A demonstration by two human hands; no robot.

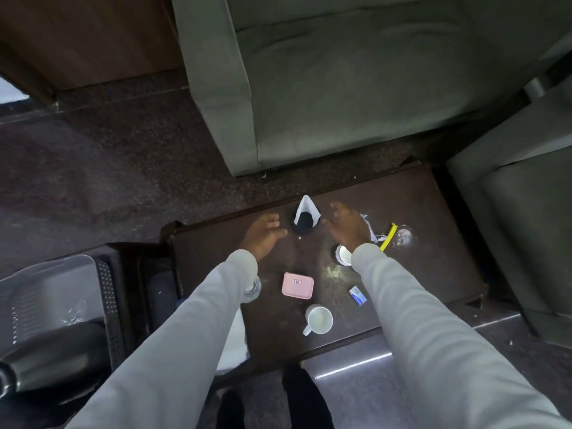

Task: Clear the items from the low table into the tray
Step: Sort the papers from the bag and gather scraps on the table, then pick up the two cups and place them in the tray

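Two open hands are being held over the low table, the left hand and right hand flanking a black holder with a white napkin, nothing being gripped. A pink box and white mug are being left nearer than the holder, while the tray is being kept left of the table.

on the low table the count runs like this: one white mug with a handle, one pink lidded box, one clear drinking glass partly hidden by a sleeve, one small blue and white packet, one black dish with a folded white napkin, one small round black-rimmed cup half covered by the other sleeve, one yellow strip, and one scrap of torn white paper. one grey perforated tray sits to the left of the table. two hands are in view, one left hand and one right hand, both empty with fingers spread. two grey-green sofa pieces stand around the table.
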